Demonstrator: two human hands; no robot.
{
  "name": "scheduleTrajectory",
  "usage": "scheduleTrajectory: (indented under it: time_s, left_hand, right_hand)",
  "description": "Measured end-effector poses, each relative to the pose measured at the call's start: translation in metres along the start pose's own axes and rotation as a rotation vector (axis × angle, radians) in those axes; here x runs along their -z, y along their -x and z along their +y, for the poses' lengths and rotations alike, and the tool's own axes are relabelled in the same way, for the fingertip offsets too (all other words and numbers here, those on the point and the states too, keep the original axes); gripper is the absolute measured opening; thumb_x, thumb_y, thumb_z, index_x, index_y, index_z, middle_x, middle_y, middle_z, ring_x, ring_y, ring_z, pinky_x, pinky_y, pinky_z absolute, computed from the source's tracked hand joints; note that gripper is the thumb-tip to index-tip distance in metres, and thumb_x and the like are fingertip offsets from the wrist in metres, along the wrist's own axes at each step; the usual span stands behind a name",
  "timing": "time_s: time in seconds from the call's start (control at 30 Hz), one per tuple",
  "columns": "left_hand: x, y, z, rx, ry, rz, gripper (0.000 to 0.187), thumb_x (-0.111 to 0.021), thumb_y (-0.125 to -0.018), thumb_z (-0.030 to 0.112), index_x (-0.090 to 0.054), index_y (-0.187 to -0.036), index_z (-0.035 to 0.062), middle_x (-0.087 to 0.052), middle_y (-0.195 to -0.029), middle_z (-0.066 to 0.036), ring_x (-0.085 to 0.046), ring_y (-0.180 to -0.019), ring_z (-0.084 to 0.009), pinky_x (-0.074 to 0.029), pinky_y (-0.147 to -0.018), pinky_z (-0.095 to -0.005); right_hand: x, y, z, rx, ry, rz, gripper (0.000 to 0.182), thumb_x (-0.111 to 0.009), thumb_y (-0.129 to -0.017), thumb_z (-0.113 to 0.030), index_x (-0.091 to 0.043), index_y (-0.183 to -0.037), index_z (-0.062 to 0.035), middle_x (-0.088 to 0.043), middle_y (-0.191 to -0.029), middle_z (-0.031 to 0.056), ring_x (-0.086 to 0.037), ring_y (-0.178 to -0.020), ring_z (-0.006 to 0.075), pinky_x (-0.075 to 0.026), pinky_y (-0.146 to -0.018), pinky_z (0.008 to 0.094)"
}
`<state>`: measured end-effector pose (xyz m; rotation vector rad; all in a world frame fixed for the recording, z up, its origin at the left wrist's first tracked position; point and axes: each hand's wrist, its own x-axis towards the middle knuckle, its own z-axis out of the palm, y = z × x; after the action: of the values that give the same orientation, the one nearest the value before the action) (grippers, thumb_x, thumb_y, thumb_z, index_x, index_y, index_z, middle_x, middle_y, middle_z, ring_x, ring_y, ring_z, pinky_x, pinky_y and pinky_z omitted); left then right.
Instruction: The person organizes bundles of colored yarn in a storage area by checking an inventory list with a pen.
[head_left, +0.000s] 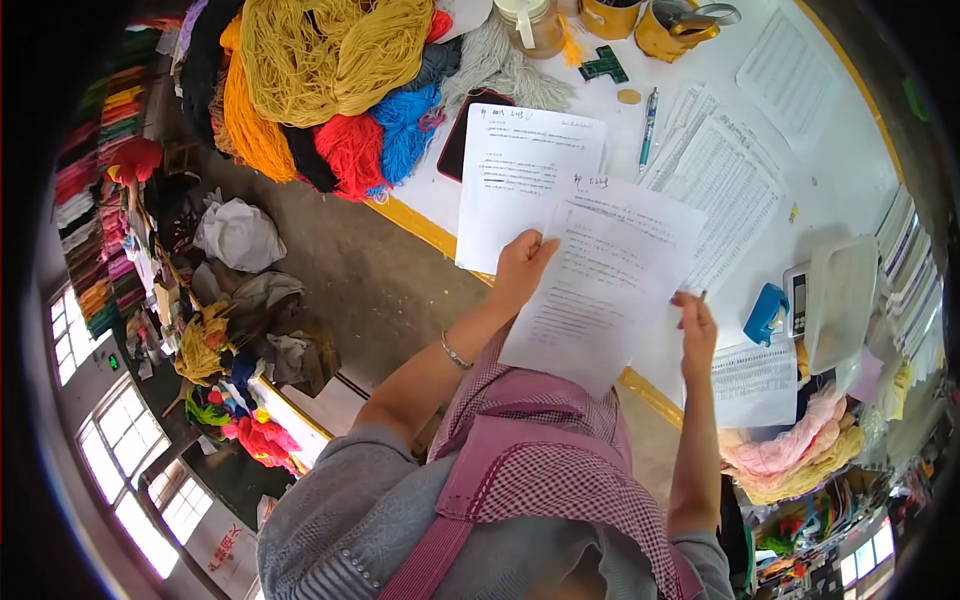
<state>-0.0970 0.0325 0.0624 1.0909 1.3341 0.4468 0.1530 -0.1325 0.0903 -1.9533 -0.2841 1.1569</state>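
A printed sheet (600, 285) with handwriting at its top hangs over the table's front edge. My left hand (524, 268) pinches its left margin between thumb and fingers. At the sheet's right side, my right hand (695, 325) has its fingers curled around a thin dark pen-like item (703, 296). Behind the held sheet, another printed paper (530, 150) lies on the table, partly over a dark phone (455, 150) with a red edge. To the right are more printed sheets (735, 190) and a teal pen (649, 128).
Yarn bundles (335, 55) in several colours fill the back left. A jar (530, 25) and yellow containers (668, 35) stand at the back. On the right are a blue tape dispenser (766, 313), a scale (797, 300) and a clear plastic box (840, 300).
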Motion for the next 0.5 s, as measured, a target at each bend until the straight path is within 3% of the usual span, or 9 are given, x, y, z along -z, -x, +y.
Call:
scheduleTrajectory:
  time_s: [0.07,0.13,0.23,0.3,0.37,0.4,0.5]
  left_hand:
    - [-0.004,-0.001,0.002,0.012,-0.014,-0.013,0.030,-0.065,-0.093,0.015,-0.047,-0.073,0.0006,-0.036,-0.058,0.005,-0.030,-0.055,-0.0040,-0.026,-0.047,-0.0259]
    - [-0.006,0.001,0.002,0.024,-0.027,-0.029,0.030,-0.064,-0.094,0.016,-0.049,-0.073,0.0000,-0.037,-0.058,0.005,-0.031,-0.056,-0.0037,-0.026,-0.047,-0.0257]
    - [-0.008,0.004,0.002,-0.001,-0.058,-0.129,0.025,-0.064,-0.094,0.016,-0.055,-0.079,-0.0017,-0.043,-0.058,0.001,-0.037,-0.058,-0.0047,-0.033,-0.051,-0.0251]
    - [-0.009,0.006,0.005,-0.092,-0.181,-0.093,0.014,-0.064,-0.094,0.015,-0.063,-0.092,0.0008,-0.050,-0.064,0.002,-0.045,-0.060,-0.0050,-0.037,-0.054,-0.0231]
    - [0.002,-0.004,0.000,-0.375,-0.332,0.171,0.014,-0.065,-0.092,0.012,-0.066,-0.103,0.0032,-0.061,-0.079,-0.005,-0.055,-0.069,-0.0120,-0.045,-0.062,-0.0271]
    - [0.013,-0.011,0.003,-0.404,-0.358,0.280,0.019,-0.068,-0.088,0.009,-0.064,-0.106,0.0038,-0.062,-0.097,-0.010,-0.057,-0.080,-0.0195,-0.048,-0.071,-0.0312]
    - [0.047,-0.029,-0.013,-0.463,-0.672,0.597,0.043,-0.077,-0.078,0.013,-0.058,-0.115,0.0021,-0.056,-0.106,-0.013,-0.053,-0.092,-0.0267,-0.045,-0.086,-0.0380]
  right_hand:
    - [-0.007,0.020,0.016,-0.044,-0.028,-0.088,0.016,-0.067,-0.091,-0.016,-0.057,-0.082,-0.0062,-0.048,-0.072,-0.0058,-0.041,-0.068,0.0038,-0.032,-0.060,0.0204]
    - [-0.012,0.033,0.025,-0.099,0.052,-0.118,0.039,-0.074,-0.084,-0.008,-0.038,-0.069,-0.0113,-0.030,-0.067,-0.0079,-0.028,-0.061,0.0038,-0.024,-0.054,0.0225]
    - [-0.017,0.045,0.036,-0.095,0.064,0.007,0.041,-0.075,-0.083,-0.008,-0.038,-0.066,-0.0109,-0.031,-0.064,-0.0080,-0.028,-0.059,0.0040,-0.025,-0.052,0.0229]
    - [-0.010,0.047,0.042,-0.063,0.059,0.035,0.043,-0.075,-0.083,-0.008,-0.037,-0.065,-0.0111,-0.031,-0.063,-0.0080,-0.027,-0.059,0.0041,-0.024,-0.052,0.0231]
    - [0.002,0.045,0.044,-0.007,0.067,0.084,0.046,-0.075,-0.084,-0.009,-0.035,-0.064,-0.0115,-0.032,-0.061,-0.0077,-0.027,-0.059,0.0046,-0.024,-0.051,0.0235]
    - [0.009,0.043,0.046,-0.002,0.086,0.120,0.046,-0.075,-0.084,-0.009,-0.034,-0.064,-0.0116,-0.032,-0.061,-0.0077,-0.027,-0.059,0.0046,-0.024,-0.051,0.0238]
    - [0.035,0.032,0.059,0.037,0.115,0.188,0.045,-0.074,-0.085,-0.007,-0.034,-0.064,-0.0120,-0.031,-0.062,-0.0083,-0.027,-0.060,0.0046,-0.023,-0.052,0.0243]
